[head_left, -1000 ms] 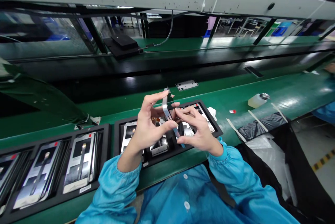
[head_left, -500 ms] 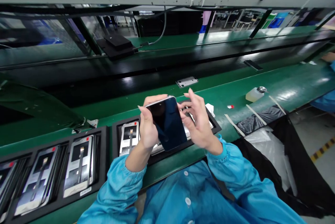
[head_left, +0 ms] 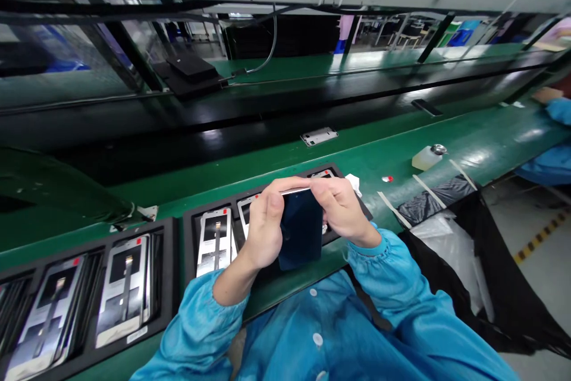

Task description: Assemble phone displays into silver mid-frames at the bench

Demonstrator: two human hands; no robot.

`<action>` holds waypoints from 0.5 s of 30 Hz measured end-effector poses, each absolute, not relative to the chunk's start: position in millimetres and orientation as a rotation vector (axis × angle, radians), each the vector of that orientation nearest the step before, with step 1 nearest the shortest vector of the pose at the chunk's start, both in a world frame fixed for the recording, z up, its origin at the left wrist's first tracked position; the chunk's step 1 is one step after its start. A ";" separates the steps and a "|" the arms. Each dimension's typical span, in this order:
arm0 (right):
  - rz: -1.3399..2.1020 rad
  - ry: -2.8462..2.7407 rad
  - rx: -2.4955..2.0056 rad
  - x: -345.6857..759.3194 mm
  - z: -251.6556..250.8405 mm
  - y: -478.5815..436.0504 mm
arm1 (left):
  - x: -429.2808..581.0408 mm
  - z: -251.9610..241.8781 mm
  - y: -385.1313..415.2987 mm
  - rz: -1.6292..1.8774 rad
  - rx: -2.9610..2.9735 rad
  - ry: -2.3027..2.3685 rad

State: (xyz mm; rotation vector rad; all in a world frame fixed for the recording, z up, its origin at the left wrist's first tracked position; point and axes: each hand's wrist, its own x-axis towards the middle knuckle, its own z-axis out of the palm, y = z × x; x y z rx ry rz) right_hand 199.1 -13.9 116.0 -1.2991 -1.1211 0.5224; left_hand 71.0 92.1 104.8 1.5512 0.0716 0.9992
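Note:
A dark-screened phone is held upright between both hands over a black foam tray. My left hand grips its left edge, thumb near the upper left corner and fingers behind the top. My right hand is closed on the upper right corner, with the thumb at the top edge. Behind the phone, silver phone panels with red stickers lie in the tray; one panel shows at its left end. The hands and phone hide much of the tray.
A second foam tray with stacked panels stands at left. A silver frame lies beyond my hands, a dark phone farther right. A bottle, a red-and-white piece and taped black plastic are at right. Another person's hand shows far right.
My right hand has closed on the phone's upper right corner; its fingers were spread beside it before. The phone now stands straighter, and my left thumb has moved onto its upper left corner.

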 end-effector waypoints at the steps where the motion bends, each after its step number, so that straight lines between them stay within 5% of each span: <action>1: 0.516 -1.112 -1.293 198.7 116.1 -12.5 | 71.3 103.8 91.5 1.028 1.580 0.058; 15: 0.654 -1.049 -1.297 218.0 84.4 -8.6 | 79.1 104.1 95.4 0.903 1.452 0.209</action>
